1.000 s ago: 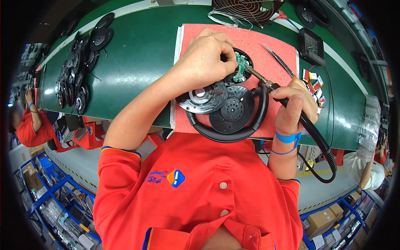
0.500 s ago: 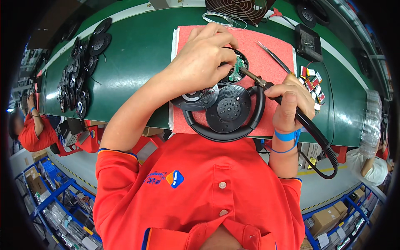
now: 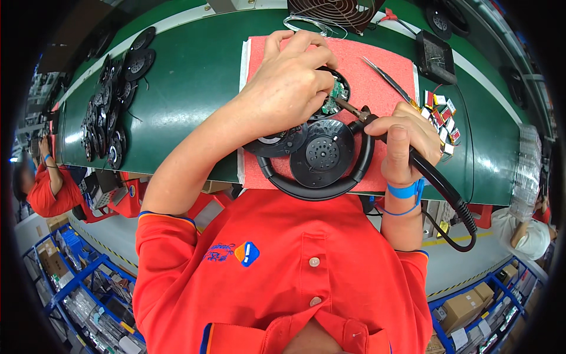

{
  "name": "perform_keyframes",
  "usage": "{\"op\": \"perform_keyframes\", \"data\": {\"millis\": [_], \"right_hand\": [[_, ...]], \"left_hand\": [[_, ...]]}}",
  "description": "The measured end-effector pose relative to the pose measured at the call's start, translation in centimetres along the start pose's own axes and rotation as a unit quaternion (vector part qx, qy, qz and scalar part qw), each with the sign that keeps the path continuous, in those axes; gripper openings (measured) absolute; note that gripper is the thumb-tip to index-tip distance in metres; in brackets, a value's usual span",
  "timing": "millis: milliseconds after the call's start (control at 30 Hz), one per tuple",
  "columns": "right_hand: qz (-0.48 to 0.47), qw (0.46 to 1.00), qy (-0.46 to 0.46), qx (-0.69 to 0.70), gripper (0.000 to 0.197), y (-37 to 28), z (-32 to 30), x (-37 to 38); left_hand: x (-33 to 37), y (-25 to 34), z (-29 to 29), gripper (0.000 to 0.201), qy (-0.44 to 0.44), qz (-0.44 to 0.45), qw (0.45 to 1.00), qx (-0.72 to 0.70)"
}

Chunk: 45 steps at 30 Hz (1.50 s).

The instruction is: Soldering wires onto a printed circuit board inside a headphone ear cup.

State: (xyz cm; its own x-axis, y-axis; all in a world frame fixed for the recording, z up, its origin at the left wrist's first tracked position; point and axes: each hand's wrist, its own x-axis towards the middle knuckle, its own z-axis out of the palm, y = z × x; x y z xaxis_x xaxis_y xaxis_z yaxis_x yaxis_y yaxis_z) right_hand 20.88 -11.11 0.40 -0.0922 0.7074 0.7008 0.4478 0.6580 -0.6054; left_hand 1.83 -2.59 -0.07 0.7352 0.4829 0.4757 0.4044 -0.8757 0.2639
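Note:
My right hand grips a soldering iron by its black handle. Its metal tip reaches the green circuit board inside a round black ear-cup housing. My left hand is bent over that housing's left side, thumb and fingers pinched close to the board; what they hold is hidden. Just below lie a black perforated speaker disc and a second disc, partly under my left wrist. A black padded headband curves around the perforated disc.
On the pink mat lie tweezers. Small wired batteries are heaped at its right, below a black tray. Solder wire and a fan grille stand behind. Many black discs lie on the left.
My right hand and the soldering iron have shifted slightly left, the tip moving a little across the board. My left hand stays at the housing, its fingers slightly shifted.

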Motion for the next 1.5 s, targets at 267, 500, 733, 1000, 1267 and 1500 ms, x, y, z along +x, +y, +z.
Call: {"op": "perform_keyframes", "data": {"millis": [267, 500, 733, 1000, 1267, 1500], "right_hand": [[-0.007, 1.0, 0.007, 0.002, 0.039, 0.1, 0.2, 0.0], [-0.012, 1.0, -0.004, -0.002, 0.037, 0.0, 0.1, 0.0], [-0.017, 1.0, -0.011, -0.01, 0.035, -0.1, 0.1, 0.0], [-0.071, 0.994, 0.06, -0.053, 0.04, 0.3, -1.0, -2.0], [0.047, 0.993, -0.096, 0.047, 0.038, -1.9, -1.6, -6.7], [0.075, 0.977, -0.199, 0.021, 0.03, -2.7, -1.0, -7.4]], "left_hand": [[-0.1, 0.1, 0.3, 0.005, 0.013, -0.006, 1.0, 0.003], [0.0, 0.3, 0.3, 0.005, 0.013, -0.004, 1.0, 0.013], [0.0, 0.5, 0.3, 0.005, 0.013, -0.004, 1.0, 0.014], [0.0, 0.6, 0.0, 0.003, -0.008, -0.012, 0.999, 0.034], [-0.1, 0.2, 0.2, 0.003, 0.005, -0.007, 1.0, 0.02], [-0.5, -1.8, -0.3, 0.008, -0.018, -0.074, 0.99, -0.118]]}}
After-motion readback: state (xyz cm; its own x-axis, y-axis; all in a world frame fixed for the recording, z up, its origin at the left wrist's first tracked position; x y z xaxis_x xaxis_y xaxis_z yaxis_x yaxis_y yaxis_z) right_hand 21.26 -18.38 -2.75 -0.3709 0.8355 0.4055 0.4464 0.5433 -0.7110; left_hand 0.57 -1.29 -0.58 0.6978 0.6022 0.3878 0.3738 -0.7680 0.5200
